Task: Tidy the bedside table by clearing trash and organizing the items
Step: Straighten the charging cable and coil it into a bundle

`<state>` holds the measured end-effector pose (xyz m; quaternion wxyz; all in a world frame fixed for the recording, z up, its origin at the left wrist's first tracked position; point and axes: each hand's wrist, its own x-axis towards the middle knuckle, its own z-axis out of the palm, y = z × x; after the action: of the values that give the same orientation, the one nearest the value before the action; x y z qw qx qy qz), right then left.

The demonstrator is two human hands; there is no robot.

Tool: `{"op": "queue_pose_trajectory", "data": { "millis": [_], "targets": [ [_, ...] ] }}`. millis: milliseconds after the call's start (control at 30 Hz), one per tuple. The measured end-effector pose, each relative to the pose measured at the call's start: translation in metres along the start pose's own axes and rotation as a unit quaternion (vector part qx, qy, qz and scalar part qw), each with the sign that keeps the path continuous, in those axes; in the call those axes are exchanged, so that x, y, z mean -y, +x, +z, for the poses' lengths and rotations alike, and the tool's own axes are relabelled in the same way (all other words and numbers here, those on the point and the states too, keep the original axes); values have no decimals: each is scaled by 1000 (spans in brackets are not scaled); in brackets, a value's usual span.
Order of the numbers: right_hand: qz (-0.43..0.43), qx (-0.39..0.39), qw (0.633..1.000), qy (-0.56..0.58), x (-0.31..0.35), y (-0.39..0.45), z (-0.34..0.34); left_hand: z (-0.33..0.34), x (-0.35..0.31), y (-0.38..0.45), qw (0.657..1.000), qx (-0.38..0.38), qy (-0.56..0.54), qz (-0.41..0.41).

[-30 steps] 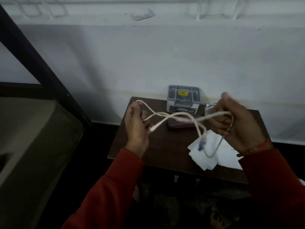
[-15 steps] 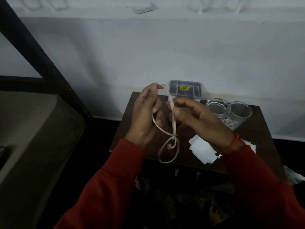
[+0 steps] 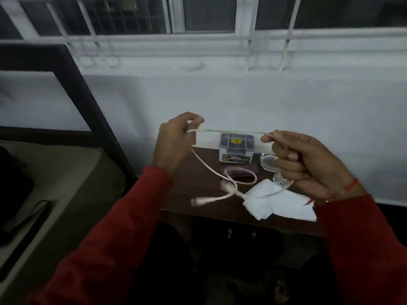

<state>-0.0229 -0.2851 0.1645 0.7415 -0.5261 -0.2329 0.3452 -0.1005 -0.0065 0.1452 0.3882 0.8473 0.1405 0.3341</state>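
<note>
head view: i see both hands, left hand [image 3: 176, 142] and right hand [image 3: 308, 164], pinching the thin white charging cable [image 3: 211, 168] taut above the dark wooden worktop [image 3: 198, 188]; white crumpled tissue paper [image 3: 279, 201] remains uncleared, so tidying looks early.

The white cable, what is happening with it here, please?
A person holds the white cable in both hands above the bedside table. The left hand and right hand pinch a taut stretch between them; the rest hangs in loops. White paper, a grey box and a glass remain on the table.
</note>
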Motion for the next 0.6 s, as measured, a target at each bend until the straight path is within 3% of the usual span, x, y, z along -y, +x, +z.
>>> {"op": "queue_pose_trajectory", "data": {
  "millis": [33,67,100,133,167,200,233,300,400,500,600],
  "targets": [
    [6,-1,999,-49,6,-8,-4,-7,-2,6,988,0,-119,-102],
    [-3,-35,992,-123,11,-14,-8,-14,-5,9,949,31,-232,-210],
    [-24,-91,969,-228,14,-18,-12,-22,-7,10,921,56,-273,-274],
    [-56,-158,926,-339,18,-20,-14,-30,-11,10,930,70,-232,-277],
    [-97,-226,873,-421,23,-21,-15,-36,-10,10,969,80,-99,-210],
    [-138,-280,834,-456,29,-21,-17,-43,-9,6,988,78,82,-109],
    [-177,-315,818,-447,35,-23,-18,-49,-11,0,973,58,223,-3],
    [-249,-368,817,-369,51,-26,-20,-65,-11,-5,936,82,309,143],
    [-301,-441,812,-237,78,-31,-29,-91,7,-7,889,169,369,213],
    [-279,-456,841,-87,106,-37,-41,-118,32,-11,910,177,324,188],
    [-222,-437,871,7,122,-47,-51,-141,50,-11,967,155,202,34]
  ]
}}
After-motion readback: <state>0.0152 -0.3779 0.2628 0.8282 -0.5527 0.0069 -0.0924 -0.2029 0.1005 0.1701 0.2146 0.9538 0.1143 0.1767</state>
